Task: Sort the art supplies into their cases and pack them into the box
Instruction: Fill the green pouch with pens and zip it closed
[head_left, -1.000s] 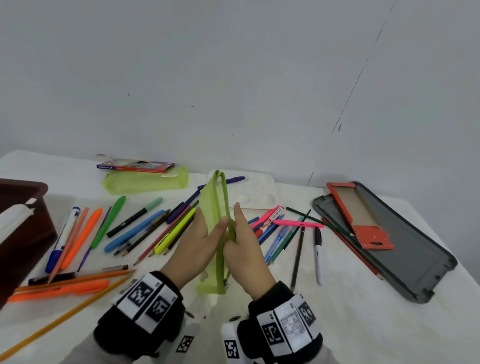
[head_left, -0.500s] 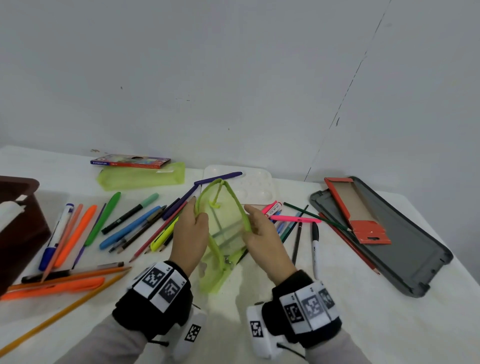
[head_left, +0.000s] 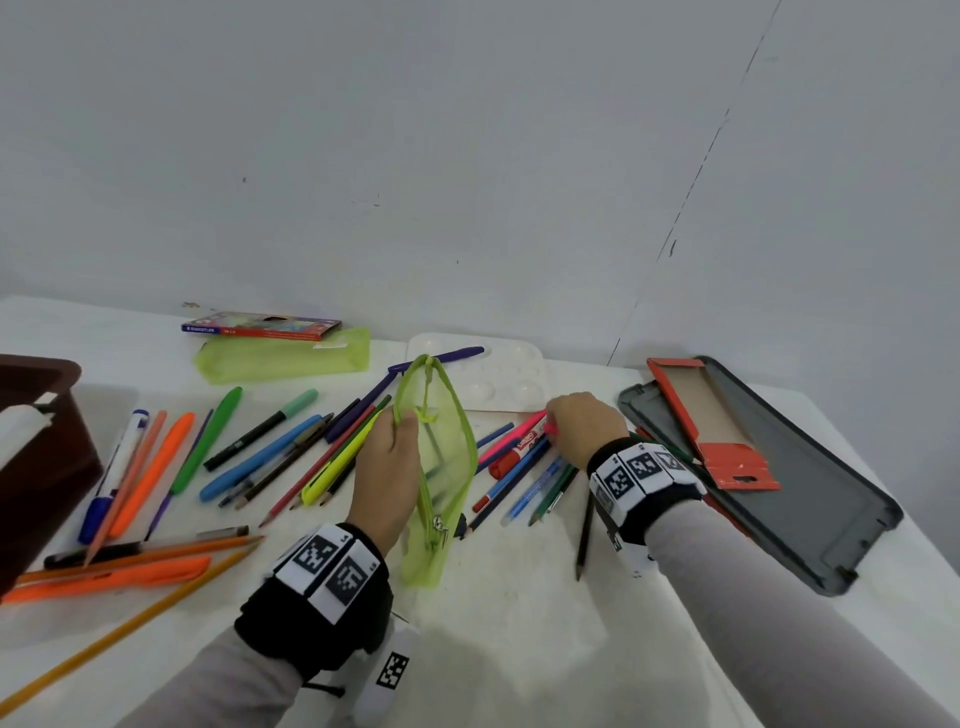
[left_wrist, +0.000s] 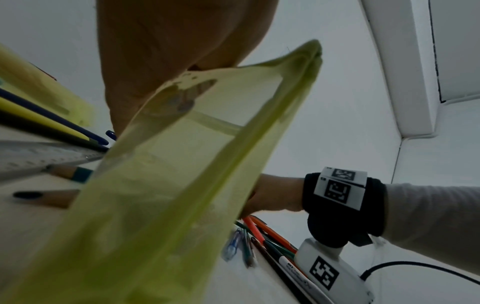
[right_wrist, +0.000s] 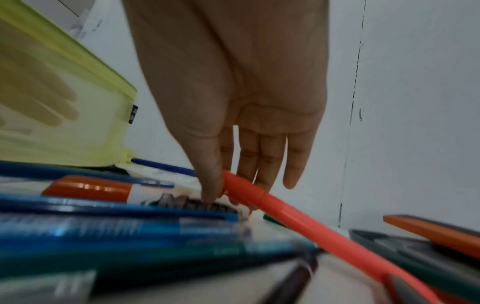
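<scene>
The white table (head_left: 519, 639) was covered with pens and pencils. The left hand (head_left: 387, 467) held the green mesh pouch (head_left: 447, 467) up by its open rim, near the middle. Just beside it, the right hand (head_left: 584, 426) pinched a pink pen (right_wrist: 298, 222) with thumb and fingers.

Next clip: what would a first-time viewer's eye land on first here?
Probably the lime-green mesh pouch at the middle of the table, held up with its mouth open by the left hand. Just right of it, the right hand reaches into a heap of pens and pinches a pink pen. More pens and pencils fan out to the left, and an open grey case lies at the far right.
</scene>
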